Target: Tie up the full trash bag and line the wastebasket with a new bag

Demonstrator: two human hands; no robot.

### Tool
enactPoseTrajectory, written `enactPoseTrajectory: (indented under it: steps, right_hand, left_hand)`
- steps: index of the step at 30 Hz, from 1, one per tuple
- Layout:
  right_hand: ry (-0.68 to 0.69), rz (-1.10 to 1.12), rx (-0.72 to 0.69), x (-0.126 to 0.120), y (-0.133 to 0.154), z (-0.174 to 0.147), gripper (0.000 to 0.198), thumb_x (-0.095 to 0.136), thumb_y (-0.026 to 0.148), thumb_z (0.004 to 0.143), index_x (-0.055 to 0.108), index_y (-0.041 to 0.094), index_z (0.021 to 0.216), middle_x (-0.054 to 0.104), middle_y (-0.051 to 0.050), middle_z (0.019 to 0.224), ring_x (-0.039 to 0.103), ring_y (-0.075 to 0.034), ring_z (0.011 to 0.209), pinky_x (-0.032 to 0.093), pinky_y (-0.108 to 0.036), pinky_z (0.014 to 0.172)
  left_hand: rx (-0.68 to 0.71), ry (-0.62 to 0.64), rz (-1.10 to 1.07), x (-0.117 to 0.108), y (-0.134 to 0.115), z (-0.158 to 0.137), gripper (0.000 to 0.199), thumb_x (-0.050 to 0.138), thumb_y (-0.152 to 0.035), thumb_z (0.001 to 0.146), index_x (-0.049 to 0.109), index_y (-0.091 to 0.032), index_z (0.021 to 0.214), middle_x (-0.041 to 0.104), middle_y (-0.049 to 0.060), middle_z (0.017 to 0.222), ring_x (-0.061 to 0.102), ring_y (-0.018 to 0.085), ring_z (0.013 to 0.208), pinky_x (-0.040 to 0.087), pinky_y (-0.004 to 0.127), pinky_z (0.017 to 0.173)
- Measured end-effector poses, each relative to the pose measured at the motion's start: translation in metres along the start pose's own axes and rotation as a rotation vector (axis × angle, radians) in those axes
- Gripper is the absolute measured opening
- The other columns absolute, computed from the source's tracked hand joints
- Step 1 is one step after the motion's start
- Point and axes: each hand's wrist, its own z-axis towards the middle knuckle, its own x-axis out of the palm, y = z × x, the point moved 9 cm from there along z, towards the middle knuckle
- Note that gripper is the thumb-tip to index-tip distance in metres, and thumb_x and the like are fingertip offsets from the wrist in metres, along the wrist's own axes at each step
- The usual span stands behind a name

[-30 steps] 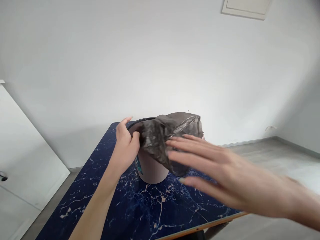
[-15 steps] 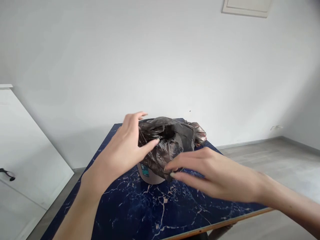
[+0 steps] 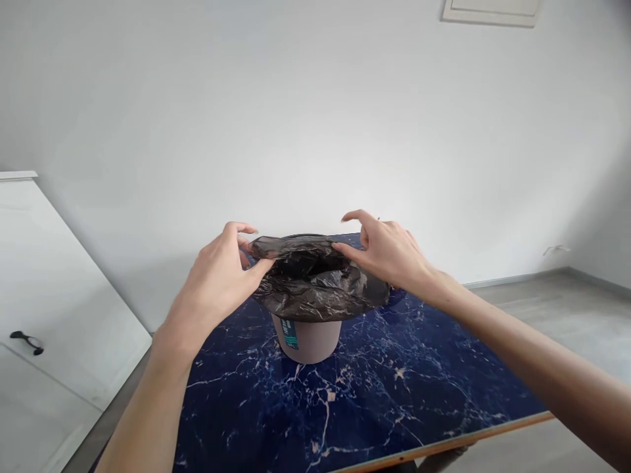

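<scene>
A small pale bin (image 3: 306,340) with a teal label stands on the dark blue marbled table (image 3: 374,401). A dark grey plastic bag (image 3: 315,286) is spread over the bin's top, its edges hanging down around the rim. My left hand (image 3: 217,282) pinches the bag's left edge between thumb and fingers. My right hand (image 3: 389,253) grips the bag's right edge with thumb and fingertips, the other fingers raised. The bin's rim is hidden under the bag.
A white wall stands close behind the table. A white cabinet (image 3: 44,315) with a black handle is at the left. Grey floor (image 3: 566,309) extends to the right. The table's wooden front edge (image 3: 444,445) runs near the bottom of the view.
Both hands moved from in front of the crumpled bag to its two sides. The bag went from bunched up to spread open and pulled down over the bin's top.
</scene>
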Motion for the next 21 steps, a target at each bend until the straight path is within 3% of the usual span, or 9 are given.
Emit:
enactPoseTrajectory:
  steps: [2,4,6,9,13,17,19,21]
  right_hand:
    - [-0.031,-0.056,-0.061,0.002,0.004,0.012,0.031,0.067,0.048,0.1,0.077,0.024,0.117,0.071,-0.009,0.095,0.063,-0.023,0.077,0.04,-0.037,0.064]
    - [-0.061,-0.043,-0.092,0.003,0.002,0.022,0.025,0.065,0.044,0.101,0.079,0.024,0.1,0.07,-0.011,0.105,0.063,-0.023,0.083,0.042,-0.036,0.068]
    - [-0.073,0.026,-0.076,0.005,-0.007,0.032,0.024,0.063,0.041,0.101,0.077,0.022,0.098,0.071,-0.011,0.104,0.063,-0.023,0.085,0.044,-0.037,0.071]
    - [-0.077,0.093,0.006,0.013,-0.033,0.043,0.023,0.058,0.038,0.101,0.072,0.021,0.099,0.076,-0.011,0.104,0.067,-0.024,0.092,0.045,-0.038,0.075]
    - [-0.034,0.086,0.125,0.036,-0.075,0.048,0.022,0.056,0.036,0.097,0.07,0.02,0.091,0.078,-0.014,0.1,0.069,-0.029,0.09,0.047,-0.041,0.073]
    - [0.084,0.137,0.151,0.063,-0.102,0.042,0.021,0.063,0.038,0.092,0.068,0.022,0.078,0.078,-0.014,0.088,0.072,-0.032,0.085,0.052,-0.046,0.074]
    - [0.122,0.188,0.142,0.067,-0.105,0.038,0.02,0.066,0.04,0.091,0.069,0.022,0.082,0.079,-0.014,0.088,0.074,-0.033,0.086,0.056,-0.048,0.077]
    - [0.109,0.245,0.132,0.06,-0.103,0.036,0.026,0.065,0.044,0.092,0.072,0.02,0.1,0.079,-0.016,0.101,0.075,-0.034,0.093,0.06,-0.049,0.079]
  left_hand:
    - [-0.005,0.013,-0.019,0.001,0.003,0.0,0.07,0.071,-0.07,0.089,0.054,-0.026,0.14,0.075,0.012,0.11,0.073,0.035,0.098,0.058,0.044,0.079]
    - [-0.034,0.059,-0.045,0.004,0.008,0.0,0.078,0.072,-0.072,0.086,0.049,-0.025,0.144,0.077,0.011,0.108,0.074,0.034,0.096,0.057,0.042,0.076]
    - [-0.051,0.128,-0.083,0.008,0.011,-0.001,0.077,0.072,-0.068,0.087,0.046,-0.025,0.146,0.078,0.009,0.103,0.074,0.034,0.094,0.056,0.042,0.075]
    - [-0.018,0.173,-0.126,0.008,0.011,-0.001,0.058,0.065,-0.058,0.093,0.051,-0.026,0.14,0.079,0.006,0.095,0.075,0.033,0.096,0.055,0.043,0.079]
    - [-0.028,0.065,-0.106,-0.004,0.024,-0.003,0.047,0.061,-0.047,0.093,0.057,-0.026,0.136,0.079,0.004,0.092,0.075,0.032,0.098,0.056,0.042,0.081]
    - [-0.091,-0.043,-0.073,-0.013,0.043,-0.005,0.046,0.061,-0.043,0.092,0.061,-0.026,0.135,0.08,0.005,0.094,0.074,0.029,0.085,0.057,0.042,0.078]
    - [-0.074,-0.083,-0.1,-0.015,0.043,-0.005,0.044,0.062,-0.048,0.093,0.064,-0.026,0.131,0.08,0.006,0.101,0.074,0.028,0.086,0.058,0.042,0.079]
    - [-0.024,-0.117,-0.157,-0.016,0.033,-0.002,0.043,0.061,-0.055,0.096,0.066,-0.025,0.126,0.079,0.009,0.112,0.074,0.029,0.096,0.059,0.042,0.086]
